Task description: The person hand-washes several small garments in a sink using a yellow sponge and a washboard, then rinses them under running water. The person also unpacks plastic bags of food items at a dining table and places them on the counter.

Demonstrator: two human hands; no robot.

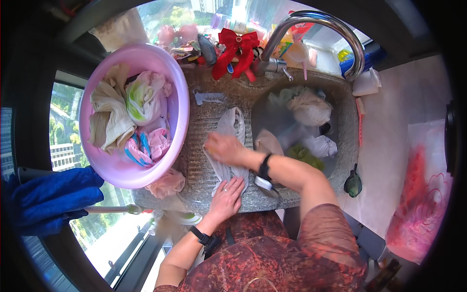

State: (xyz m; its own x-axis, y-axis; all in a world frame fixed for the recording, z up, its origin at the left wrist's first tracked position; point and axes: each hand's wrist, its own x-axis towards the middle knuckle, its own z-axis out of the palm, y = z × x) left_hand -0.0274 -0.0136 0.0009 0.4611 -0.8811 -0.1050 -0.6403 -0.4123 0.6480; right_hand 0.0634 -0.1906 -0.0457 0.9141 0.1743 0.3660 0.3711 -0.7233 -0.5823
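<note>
A wet, light grey cloth garment [233,127] lies lengthwise on the ribbed stone washboard [197,146] of the sink. My left hand [227,199] presses flat on its near end with the fingers spread. Over the garment's middle is my right hand [223,148], slightly blurred, closed around a small yellowish thing that I cannot make out. To the right, the stone basin [262,106] holds cloudy water with several soaking clothes, among them a beige one [310,106], a white one [321,146] and a green one [306,157].
A pink-purple plastic tub [182,109] with several garments stands at the left, a pink mesh puff [169,183] below it. The chrome faucet [317,16] arches behind the basin, beside a red bow [239,43]. A red-handled brush [360,120] lies on the right rim.
</note>
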